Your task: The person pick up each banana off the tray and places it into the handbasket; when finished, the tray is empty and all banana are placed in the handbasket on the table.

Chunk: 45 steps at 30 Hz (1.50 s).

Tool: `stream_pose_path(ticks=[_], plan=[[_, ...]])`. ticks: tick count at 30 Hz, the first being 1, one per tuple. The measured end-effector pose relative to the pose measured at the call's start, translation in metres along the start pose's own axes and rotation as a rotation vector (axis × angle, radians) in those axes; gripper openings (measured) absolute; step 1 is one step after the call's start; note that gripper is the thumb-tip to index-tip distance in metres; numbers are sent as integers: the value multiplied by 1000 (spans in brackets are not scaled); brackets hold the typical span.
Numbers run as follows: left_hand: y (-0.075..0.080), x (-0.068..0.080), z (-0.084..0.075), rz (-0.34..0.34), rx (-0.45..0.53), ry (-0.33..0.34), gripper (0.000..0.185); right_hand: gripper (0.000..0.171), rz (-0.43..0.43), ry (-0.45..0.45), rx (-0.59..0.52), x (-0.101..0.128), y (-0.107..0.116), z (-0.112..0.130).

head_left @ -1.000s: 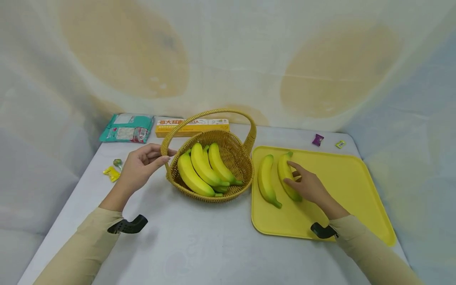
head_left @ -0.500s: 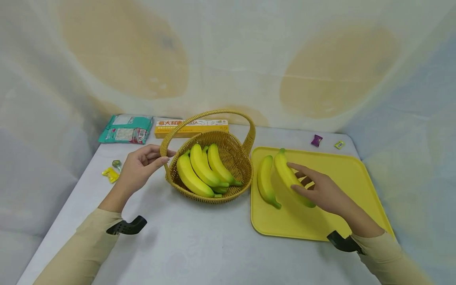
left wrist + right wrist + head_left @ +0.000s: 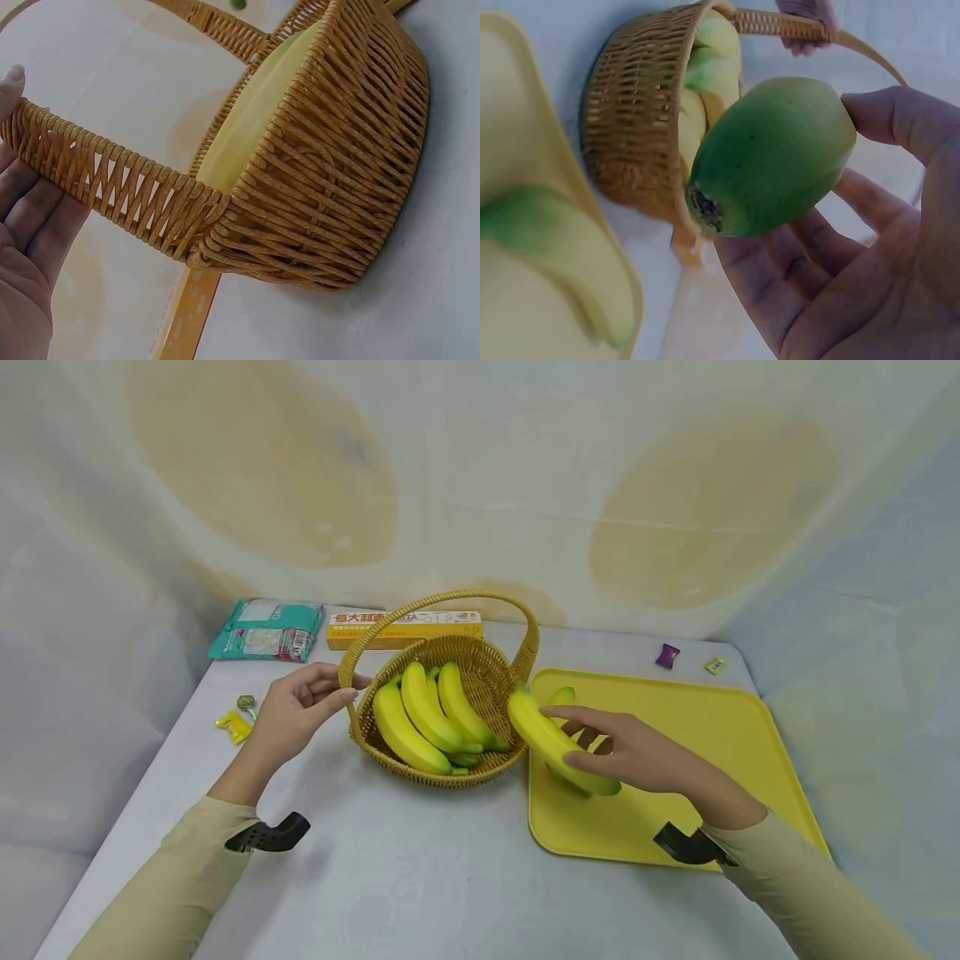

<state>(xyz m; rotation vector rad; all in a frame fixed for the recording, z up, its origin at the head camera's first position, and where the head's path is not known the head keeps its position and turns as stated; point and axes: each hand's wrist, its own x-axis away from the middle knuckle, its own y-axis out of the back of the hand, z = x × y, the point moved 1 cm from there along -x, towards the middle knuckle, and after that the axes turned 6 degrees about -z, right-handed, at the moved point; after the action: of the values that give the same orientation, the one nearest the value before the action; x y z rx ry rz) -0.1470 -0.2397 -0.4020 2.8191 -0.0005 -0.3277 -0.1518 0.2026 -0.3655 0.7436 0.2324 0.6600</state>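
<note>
My left hand grips the left side of the handle of a wicker basket; the left wrist view shows thumb and fingers about the woven handle. Several bananas lie inside the basket. Held in my right hand, between thumb and fingers, is a banana, raised at the basket's right rim. Its green tip faces the camera in the right wrist view. Under it, partly hidden, another banana lies on the yellow tray.
Behind the basket stands a yellow pasta box, with a teal packet to its left. Wrapped candies lie at the left. A purple candy and a small yellow-green candy lie beyond the tray.
My right hand has lifted the banana off the tray and carried it left, over the other banana to the basket's rim. My left hand stays on the handle.
</note>
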Motion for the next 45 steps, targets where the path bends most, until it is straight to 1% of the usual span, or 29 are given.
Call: stream_pose_path(ticks=[3,8,14,17,21,25,29,35,39,42,45], plan=[[0,0,0,0,-2,3,26,57,15,11,9,-25,-6,4],[1,0,1,-3,-4,5,26,58,28,-3,41,-69,-18,15],[1,-1,1,7,9,-9,26,61,78,-45,95,-118,-32,22],[1,-1,1,9,11,-2,27,61,99,-75,123,-138,-39,21],[0,0,2,7,16,15,27,61,124,-94,130,-155,-50,17],[-1,-1,2,3,21,18,27,63,161,-107,158,-164,-60,13],[-1,-1,2,6,27,11,26,69,199,-118,183,-165,-65,14],[0,-2,3,4,21,11,26,70,205,-119,181,-165,-66,16],[0,-1,3,6,24,10,27,69,174,-111,160,-162,-65,16],[0,-1,3,11,29,4,27,67,122,-83,117,-155,-62,15],[1,-1,3,12,24,1,26,65,62,-38,81,-142,-60,14]])
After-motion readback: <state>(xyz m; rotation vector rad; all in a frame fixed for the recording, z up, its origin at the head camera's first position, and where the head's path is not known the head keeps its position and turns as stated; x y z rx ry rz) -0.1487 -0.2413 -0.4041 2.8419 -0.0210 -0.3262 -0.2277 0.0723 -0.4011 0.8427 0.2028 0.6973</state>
